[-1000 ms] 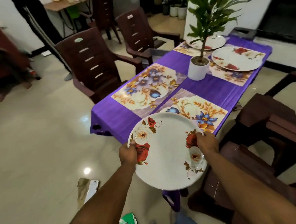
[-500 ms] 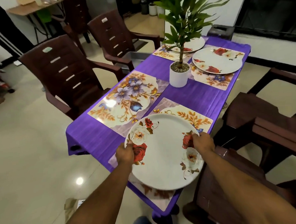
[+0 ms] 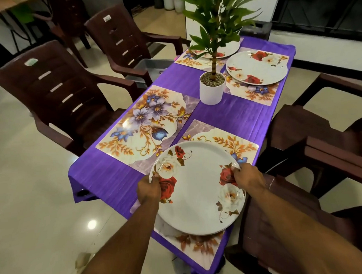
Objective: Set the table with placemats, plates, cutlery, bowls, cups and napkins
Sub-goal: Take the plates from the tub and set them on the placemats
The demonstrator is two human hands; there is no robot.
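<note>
No text can be read; the chair (image 3: 116,33) sticker (image 3: 107,18) is too blurred.

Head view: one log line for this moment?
plate | held by left hand and right hand | over near right placemat

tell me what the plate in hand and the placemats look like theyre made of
Plate: looks like glossy melamine or glazed ceramic, with printed roses and a soft sheen; hard to tell which. Placemat: seems laminated plastic, flat and stiff, with glare spots on its floral print.
</note>
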